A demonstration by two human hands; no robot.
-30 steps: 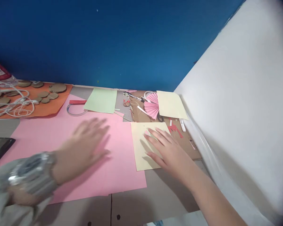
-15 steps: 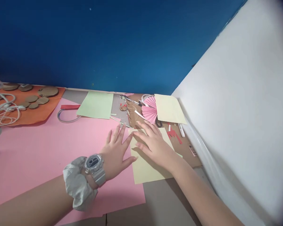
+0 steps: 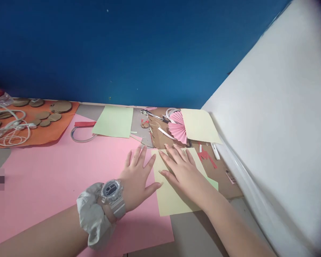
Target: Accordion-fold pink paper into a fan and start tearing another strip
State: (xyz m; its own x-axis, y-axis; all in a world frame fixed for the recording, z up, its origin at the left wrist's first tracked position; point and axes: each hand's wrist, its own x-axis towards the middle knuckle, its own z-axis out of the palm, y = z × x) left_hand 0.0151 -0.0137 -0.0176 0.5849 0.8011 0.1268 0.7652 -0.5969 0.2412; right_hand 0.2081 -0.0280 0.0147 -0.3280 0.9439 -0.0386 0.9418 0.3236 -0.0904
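My right hand (image 3: 183,171) lies flat, fingers spread, on a pale yellow sheet (image 3: 171,196) at the right edge of a large pink sheet (image 3: 56,178). A light green sheet (image 3: 213,184) peeks out from under the yellow one at its right. My left hand (image 3: 137,178) rests open on the pink sheet, its fingertips touching the yellow sheet's left edge. A watch (image 3: 112,194) and a grey scrunchie (image 3: 92,216) are on my left wrist.
Behind lie a light green sheet (image 3: 114,121), a pink paper fan (image 3: 178,126), another yellow sheet (image 3: 200,125), red scraps (image 3: 206,156) and a white marker (image 3: 216,151) on brown cardboard. At the far left, cardboard discs (image 3: 60,106) and a white cable (image 3: 8,130) sit on orange paper. White board (image 3: 278,125) rises at right.
My left hand swept right across the pink sheet to the yellow sheet's edge. My right hand slid up toward the yellow sheet's top left corner and stays flat there.
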